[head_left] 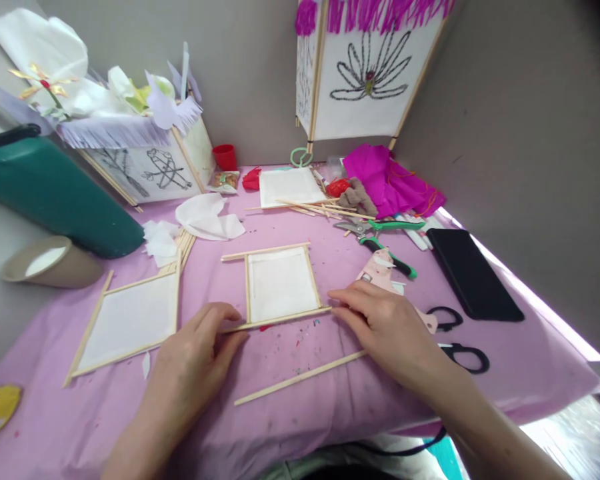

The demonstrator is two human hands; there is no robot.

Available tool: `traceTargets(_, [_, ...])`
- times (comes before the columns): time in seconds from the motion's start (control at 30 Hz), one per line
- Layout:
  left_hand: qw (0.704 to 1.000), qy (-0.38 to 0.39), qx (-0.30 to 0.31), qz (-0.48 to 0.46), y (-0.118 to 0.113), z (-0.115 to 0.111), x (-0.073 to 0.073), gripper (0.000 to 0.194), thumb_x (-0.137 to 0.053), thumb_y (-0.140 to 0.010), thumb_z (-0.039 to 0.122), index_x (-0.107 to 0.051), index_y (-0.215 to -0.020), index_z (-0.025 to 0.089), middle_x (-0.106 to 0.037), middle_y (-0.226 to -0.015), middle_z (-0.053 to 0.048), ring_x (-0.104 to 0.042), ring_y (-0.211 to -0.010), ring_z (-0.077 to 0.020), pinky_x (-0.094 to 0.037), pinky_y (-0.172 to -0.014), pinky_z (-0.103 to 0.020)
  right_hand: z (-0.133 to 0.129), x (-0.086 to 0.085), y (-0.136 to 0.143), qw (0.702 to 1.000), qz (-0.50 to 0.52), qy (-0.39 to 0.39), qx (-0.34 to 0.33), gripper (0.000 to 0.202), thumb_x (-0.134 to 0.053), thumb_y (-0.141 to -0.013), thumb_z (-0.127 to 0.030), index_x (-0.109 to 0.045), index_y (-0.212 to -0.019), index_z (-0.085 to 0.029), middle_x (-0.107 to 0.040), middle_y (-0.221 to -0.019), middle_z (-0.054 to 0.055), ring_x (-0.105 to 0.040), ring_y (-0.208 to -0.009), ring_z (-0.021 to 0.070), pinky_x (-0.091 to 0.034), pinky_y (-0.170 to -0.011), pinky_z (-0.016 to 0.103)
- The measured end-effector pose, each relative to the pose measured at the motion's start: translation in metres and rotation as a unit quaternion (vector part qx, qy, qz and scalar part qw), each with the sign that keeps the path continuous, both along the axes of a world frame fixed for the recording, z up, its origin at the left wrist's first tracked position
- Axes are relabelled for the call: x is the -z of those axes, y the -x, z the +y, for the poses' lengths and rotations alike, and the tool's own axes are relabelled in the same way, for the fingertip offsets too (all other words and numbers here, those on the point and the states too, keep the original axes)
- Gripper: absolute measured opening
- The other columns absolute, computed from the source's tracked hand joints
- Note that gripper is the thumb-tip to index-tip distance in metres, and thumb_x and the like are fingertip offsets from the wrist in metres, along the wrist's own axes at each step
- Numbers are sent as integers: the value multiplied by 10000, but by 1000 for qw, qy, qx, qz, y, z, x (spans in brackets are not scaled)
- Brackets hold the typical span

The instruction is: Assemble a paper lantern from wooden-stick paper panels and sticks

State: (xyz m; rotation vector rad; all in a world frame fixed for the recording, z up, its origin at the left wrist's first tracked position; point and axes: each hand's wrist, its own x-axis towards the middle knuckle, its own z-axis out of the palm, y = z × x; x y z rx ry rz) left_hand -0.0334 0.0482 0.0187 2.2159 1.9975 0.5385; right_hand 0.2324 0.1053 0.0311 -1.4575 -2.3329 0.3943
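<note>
A small frame of wooden sticks with white paper [283, 283] across it lies flat mid-table. Along its near side runs a wooden stick [285, 320], pinched at its left end by my left hand [200, 353] and at its right end by my right hand [380, 327]. Both hands have thumb and fingers closed on it. Another loose wooden stick [300, 379] lies nearer to me, its right end reaching under my right hand. To the left of my left hand rests a second paper-covered stick frame [127, 325].
Green-handled pruning shears [375, 229], a pink glue gun [377, 265], black-handled scissors [473, 360] and a black phone [475, 273] lie on the right. Thin sticks [320, 208] lie at the back. Decorated paper lanterns [370, 80] stand behind. A cup [55, 263] is at left.
</note>
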Motion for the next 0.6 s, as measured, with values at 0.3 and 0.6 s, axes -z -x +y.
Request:
traceTargets(0.3, [999,-12,-27,17,6,-6,-1,252,-474,-876,390,-587,-1023,220,-604,-1119,-55,-646,-877,-193,-508,-707,-298,41,-41,17,996,-76,-46,-2,224,-505,-880,-210,-725,-922,-218,-693,-909,46,-627,-852,177,-430,-732,266])
traceTargets(0.6, [997,41,-57,26,-5,-6,-12,215,-408,-901,253,-613,-923,194,-613,-1016,-66,-652,-813,-189,-506,-739,-326,118,-31,95,964,-197,0,-178,276,-511,-816,-222,-714,-998,-175,-695,-1017,104,-610,-917,209,-400,-741,263])
